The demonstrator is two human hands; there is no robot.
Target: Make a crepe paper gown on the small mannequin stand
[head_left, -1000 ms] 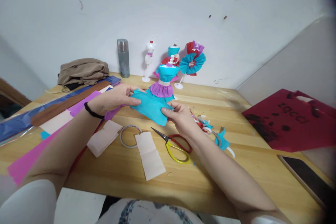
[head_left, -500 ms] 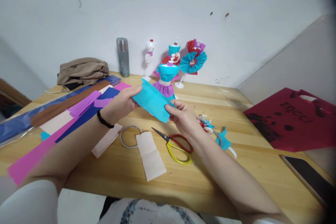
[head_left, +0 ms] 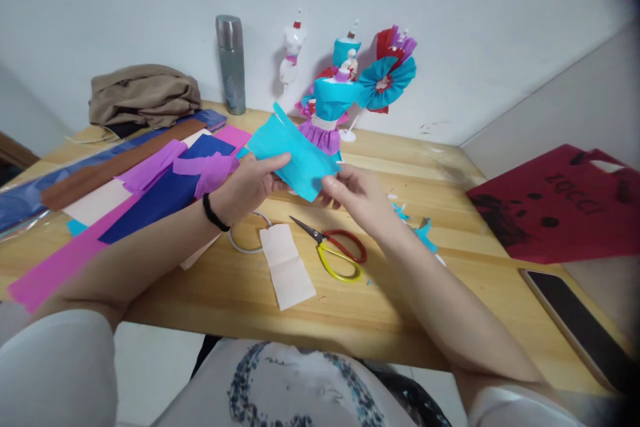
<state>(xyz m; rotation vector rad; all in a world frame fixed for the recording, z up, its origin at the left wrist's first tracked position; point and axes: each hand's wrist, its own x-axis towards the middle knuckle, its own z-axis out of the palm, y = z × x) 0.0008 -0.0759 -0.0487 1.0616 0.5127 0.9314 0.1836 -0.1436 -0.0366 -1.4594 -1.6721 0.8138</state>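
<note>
Our left hand (head_left: 251, 187) and right hand (head_left: 357, 199) both pinch a turquoise crepe-paper sheet (head_left: 295, 153), not yet attached; small white mannequin in turquoise-and-purple paper dress (head_left: 334, 100) behind looks mostly clothed.

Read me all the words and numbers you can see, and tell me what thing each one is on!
"zqcci": on the red bag; the second letter could be a q or a g.
Small dark squiggles on the shirt: maybe writing, but too small to read.
Faint marks on the bottle: too blurred to tell if they are letters.
No numbers that I can read.
</note>
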